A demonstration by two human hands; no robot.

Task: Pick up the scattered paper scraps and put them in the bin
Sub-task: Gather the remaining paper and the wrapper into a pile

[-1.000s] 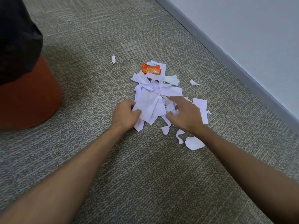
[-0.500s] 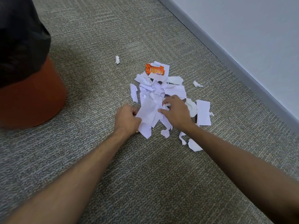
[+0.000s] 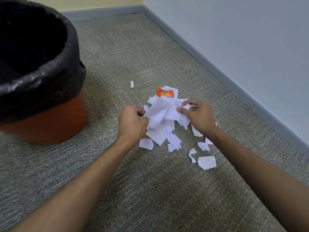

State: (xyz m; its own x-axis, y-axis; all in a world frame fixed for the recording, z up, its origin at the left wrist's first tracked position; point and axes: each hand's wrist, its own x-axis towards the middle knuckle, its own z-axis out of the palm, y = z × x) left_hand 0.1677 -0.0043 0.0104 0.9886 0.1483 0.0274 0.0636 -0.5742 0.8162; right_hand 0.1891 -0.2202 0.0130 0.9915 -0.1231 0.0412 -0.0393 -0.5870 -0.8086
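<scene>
A bunch of white paper scraps [image 3: 160, 114] is gathered between both hands above the carpet. My left hand [image 3: 132, 123] grips its left side with curled fingers. My right hand [image 3: 199, 114] pinches its right side. Several loose scraps remain on the floor below, among them a larger piece [image 3: 207, 162], a small curl [image 3: 192, 154] and a piece [image 3: 146, 144] near my left wrist. A tiny scrap [image 3: 132, 84] lies apart, farther back. The orange bin [image 3: 50, 121] with a black liner [image 3: 38, 64] stands at the left, its mouth open.
An orange snack wrapper [image 3: 165, 92] lies at the far end of the pile. A grey skirting board [image 3: 234, 84] and pale wall run along the right side and meet another wall at the back. Grey-green carpet [image 3: 150, 190] covers the floor.
Both hands have closed on the pile and lifted a bunch of scraps off the carpet. The view has tilted up, showing the bin's mouth and the room's corner.
</scene>
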